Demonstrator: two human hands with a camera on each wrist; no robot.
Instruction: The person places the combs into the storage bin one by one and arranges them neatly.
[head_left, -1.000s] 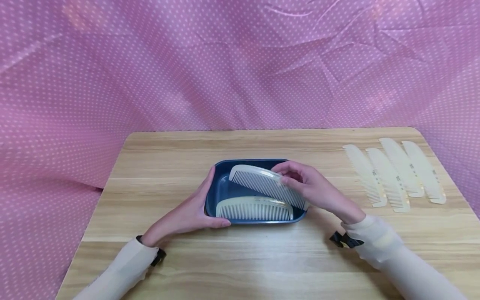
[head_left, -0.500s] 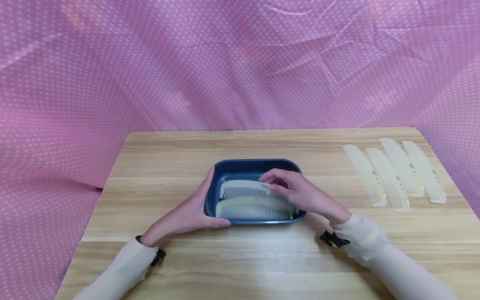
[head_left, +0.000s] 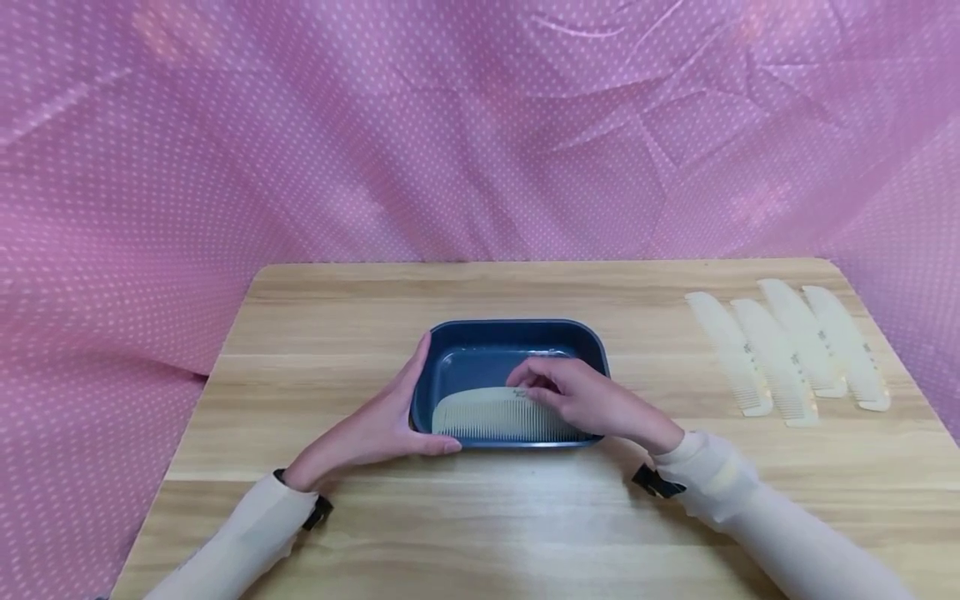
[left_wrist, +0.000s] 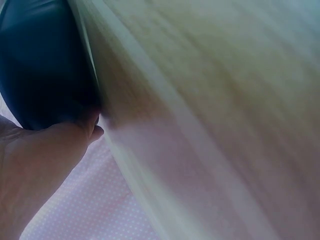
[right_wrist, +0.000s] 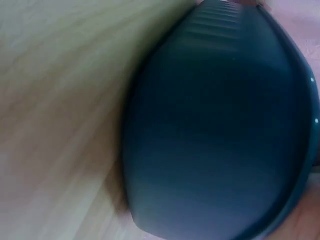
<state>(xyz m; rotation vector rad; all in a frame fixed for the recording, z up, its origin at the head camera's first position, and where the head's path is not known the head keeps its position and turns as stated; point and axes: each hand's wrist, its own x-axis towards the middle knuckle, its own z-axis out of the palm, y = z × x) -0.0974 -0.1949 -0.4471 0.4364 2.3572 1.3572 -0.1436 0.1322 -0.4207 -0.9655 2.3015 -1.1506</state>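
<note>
A dark blue rectangular tray point(head_left: 517, 329) with rounded corners sits mid-table. My left hand point(head_left: 382, 421) holds its left end, thumb along the front rim and fingers against the left wall; the left wrist view shows the same hand point(left_wrist: 50, 150) at the tray's side point(left_wrist: 42, 60). Inside the tray, my right hand point(head_left: 581, 396) pinches the right part of the spine of a pale cream comb point(head_left: 480, 408). This comb lies along the front wall, teeth toward me, and covers the other comb there. Most of the right wrist view is filled by the tray's outer wall point(right_wrist: 210, 135).
On the right side of the wooden table point(head_left: 495, 525) lie several like combs side by side: one comb point(head_left: 727, 350) at the left, another comb point(head_left: 776, 358) beside it, and a far-right comb point(head_left: 847, 346). A pink dotted cloth point(head_left: 480, 133) hangs behind.
My right hand has brought its comb down and toward me, from a tilt above the tray to level over the comb at the front wall. The left hand has stayed on the tray.
</note>
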